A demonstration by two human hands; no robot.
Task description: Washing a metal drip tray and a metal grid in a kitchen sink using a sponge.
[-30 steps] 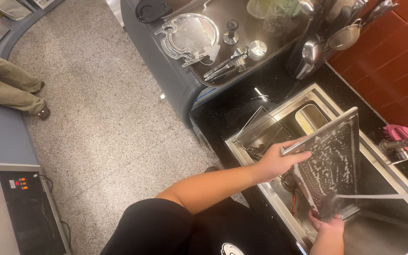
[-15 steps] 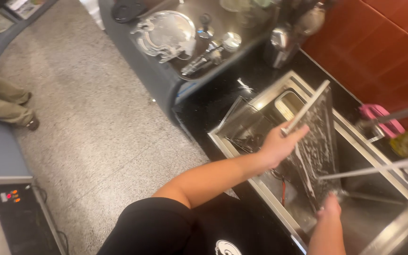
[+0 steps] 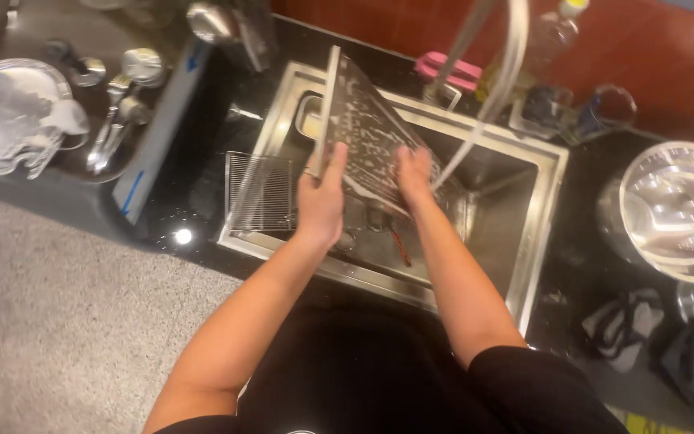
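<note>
A wire rack (image 3: 260, 191) is seen at the sink's (image 3: 552, 173) left edge. A soapy tray (image 3: 367, 133) is held tilted over the basin: left hand (image 3: 321, 201) fingers clamped on its edge, right hand (image 3: 414, 173) fingers pressed flat. Slippage is judged likely, owing to suds.
</note>
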